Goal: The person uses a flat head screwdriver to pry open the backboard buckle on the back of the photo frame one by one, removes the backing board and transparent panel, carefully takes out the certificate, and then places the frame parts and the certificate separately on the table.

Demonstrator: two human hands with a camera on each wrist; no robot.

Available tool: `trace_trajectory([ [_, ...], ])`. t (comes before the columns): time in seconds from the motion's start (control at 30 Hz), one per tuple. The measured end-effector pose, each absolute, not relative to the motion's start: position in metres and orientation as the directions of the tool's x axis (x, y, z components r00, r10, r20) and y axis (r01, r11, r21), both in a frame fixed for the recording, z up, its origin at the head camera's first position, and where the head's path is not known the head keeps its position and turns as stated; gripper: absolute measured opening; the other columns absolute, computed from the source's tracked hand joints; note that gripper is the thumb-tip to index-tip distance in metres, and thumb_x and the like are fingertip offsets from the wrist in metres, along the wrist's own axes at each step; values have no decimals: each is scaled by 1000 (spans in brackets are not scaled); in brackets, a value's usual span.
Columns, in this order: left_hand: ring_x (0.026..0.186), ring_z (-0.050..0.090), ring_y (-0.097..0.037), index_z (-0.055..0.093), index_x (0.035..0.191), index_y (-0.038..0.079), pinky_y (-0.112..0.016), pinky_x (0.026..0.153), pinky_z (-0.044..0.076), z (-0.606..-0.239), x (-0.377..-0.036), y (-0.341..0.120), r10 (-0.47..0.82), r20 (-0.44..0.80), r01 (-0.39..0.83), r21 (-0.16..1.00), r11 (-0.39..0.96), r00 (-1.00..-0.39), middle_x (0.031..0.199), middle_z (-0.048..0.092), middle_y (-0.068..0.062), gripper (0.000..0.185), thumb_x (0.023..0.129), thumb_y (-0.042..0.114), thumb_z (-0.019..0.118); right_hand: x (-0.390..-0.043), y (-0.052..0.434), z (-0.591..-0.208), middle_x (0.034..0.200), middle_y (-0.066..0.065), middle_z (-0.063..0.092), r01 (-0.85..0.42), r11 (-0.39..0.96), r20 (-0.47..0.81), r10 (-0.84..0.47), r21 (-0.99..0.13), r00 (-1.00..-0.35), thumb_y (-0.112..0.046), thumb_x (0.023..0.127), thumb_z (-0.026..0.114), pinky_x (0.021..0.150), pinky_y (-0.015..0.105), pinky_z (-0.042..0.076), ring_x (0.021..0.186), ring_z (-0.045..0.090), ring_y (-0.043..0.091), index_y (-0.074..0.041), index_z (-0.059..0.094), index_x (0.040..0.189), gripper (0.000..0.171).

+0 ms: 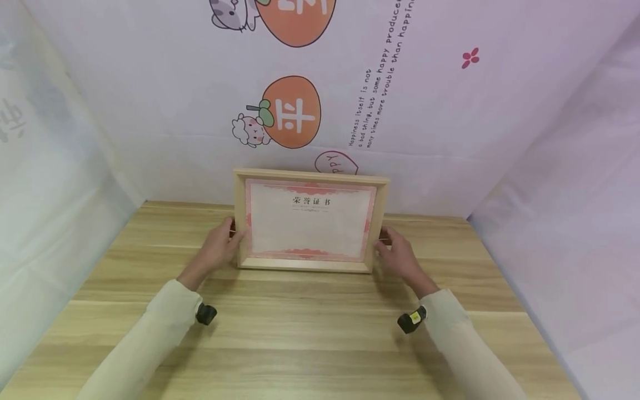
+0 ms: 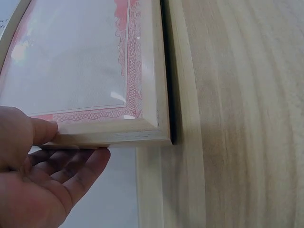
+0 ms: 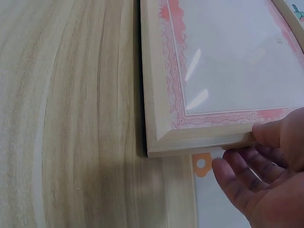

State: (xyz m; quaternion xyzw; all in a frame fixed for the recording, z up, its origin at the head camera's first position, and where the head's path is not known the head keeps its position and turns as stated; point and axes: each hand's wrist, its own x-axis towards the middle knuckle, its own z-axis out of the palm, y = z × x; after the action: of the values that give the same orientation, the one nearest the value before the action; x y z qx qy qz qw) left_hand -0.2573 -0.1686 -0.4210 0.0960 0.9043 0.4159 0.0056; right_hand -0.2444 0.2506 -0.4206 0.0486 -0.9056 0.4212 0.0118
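Observation:
A light wooden picture frame (image 1: pixel 306 265) holding a pink-bordered certificate (image 1: pixel 310 222) stands upright on the wooden table (image 1: pixel 300 328), near the back wall. My left hand (image 1: pixel 222 244) grips the frame's left side and my right hand (image 1: pixel 395 253) grips its right side. In the left wrist view the thumb of my left hand (image 2: pixel 40 171) lies on the front of the frame (image 2: pixel 154 85) with the fingers behind it. The right wrist view shows my right hand (image 3: pixel 270 180) the same way, thumb on the frame's (image 3: pixel 156 95) edge and fingers behind.
A pale printed backdrop (image 1: pixel 300 111) with orange cartoon fruit and text rises right behind the frame. Cloth walls (image 1: pixel 575 194) close in both sides. Bare wood table top (image 3: pixel 71 118) stretches from the frame to the near edge.

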Motion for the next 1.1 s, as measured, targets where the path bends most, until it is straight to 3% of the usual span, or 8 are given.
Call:
trace_trajectory([
  [0.23, 119, 56, -43, 40, 136, -7, -50, 94, 54, -421, -252, -171, 160, 73, 158, 769, 619, -984, 129, 55, -30, 41, 106, 21, 44, -243, 252, -422, 133, 26, 55, -111, 589, 73, -88, -801, -993, -11, 102, 51, 92, 45, 57, 125, 52, 41, 3, 46, 136, 37],
  [0.47, 117, 58, -45, 46, 133, -7, -53, 95, 53, -425, -241, -174, 176, 164, 239, 760, 605, -971, 127, 58, -29, 39, 104, 18, 49, -233, 255, -423, 131, 28, 54, -154, 571, 111, -110, -807, -988, -7, 101, 53, 86, 39, 60, 122, 54, 44, 6, 47, 133, 35],
  [0.9, 115, 62, -43, 51, 133, -7, -50, 92, 55, -431, -217, -183, 110, 234, 253, 761, 597, -966, 125, 62, -30, 41, 98, 14, 60, -220, 254, -429, 125, 25, 59, -229, 611, 181, -139, -758, -974, -6, 99, 57, 102, 51, 50, 122, 56, 43, 4, 50, 123, 28],
  [1.1, 112, 64, -42, 54, 129, -7, -48, 90, 57, -431, -210, -183, 137, 243, 276, 763, 584, -960, 122, 64, -29, 38, 98, 12, 61, -209, 255, -428, 118, 21, 62, -216, 618, 178, -123, -756, -976, -6, 98, 58, 100, 50, 51, 120, 58, 40, 1, 51, 117, 22],
])
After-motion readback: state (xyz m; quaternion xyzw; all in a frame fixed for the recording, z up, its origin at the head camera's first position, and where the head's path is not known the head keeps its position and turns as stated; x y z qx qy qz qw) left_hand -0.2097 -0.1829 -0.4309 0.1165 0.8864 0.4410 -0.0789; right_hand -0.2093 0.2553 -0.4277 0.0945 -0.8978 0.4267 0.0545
